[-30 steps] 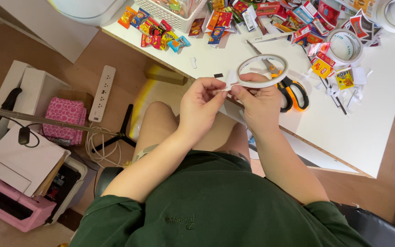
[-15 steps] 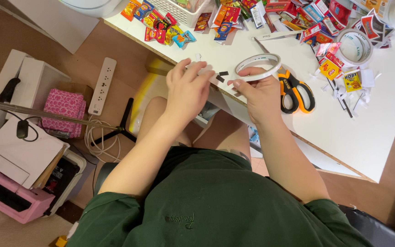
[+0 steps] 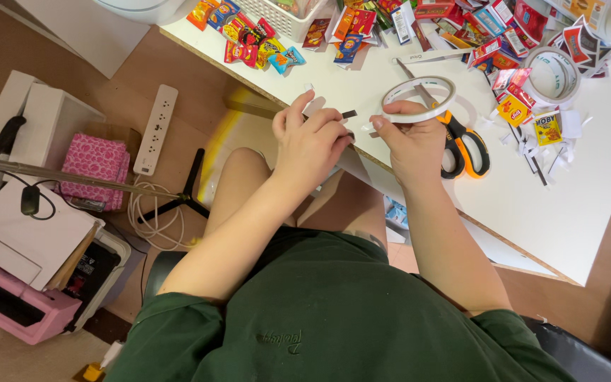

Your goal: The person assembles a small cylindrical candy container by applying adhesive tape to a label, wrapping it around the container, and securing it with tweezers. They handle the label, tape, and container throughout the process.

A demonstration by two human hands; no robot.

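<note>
At the far left, near 9 o'clock, a white box (image 3: 44,117) stands on the brown floor (image 3: 129,64), with a pink patterned pouch (image 3: 93,170) beside it. Below them, towards 8 o'clock, a pink machine (image 3: 8,308) sits under a white sheet (image 3: 22,233). A white power strip (image 3: 155,129) lies on the floor at about 10 o'clock, and a coil of white cable (image 3: 151,219) rests next to the black foot of a stand (image 3: 182,201).

In the middle I sit in a dark green shirt (image 3: 334,311), my bare knees under the edge of the white table (image 3: 567,219). My left hand (image 3: 311,145) is at the table edge, its fingers closed together on a short strip of tape (image 3: 348,114); one end of it shows dark above my knuckles. Just to the right, my right hand (image 3: 413,145) is clamped on a thin white tape roll (image 3: 419,99), which I hold a little above the table, thumb against its near rim.

Touching that hand at 3 o'clock, orange and black scissors (image 3: 464,145) lie on the table. Many small colourful snack packets (image 3: 263,42) are spread along the far side around 12 o'clock, near a white basket (image 3: 277,18). At 1 o'clock lies a wider tape roll (image 3: 551,74), with cut paper pieces (image 3: 532,145) around.
</note>
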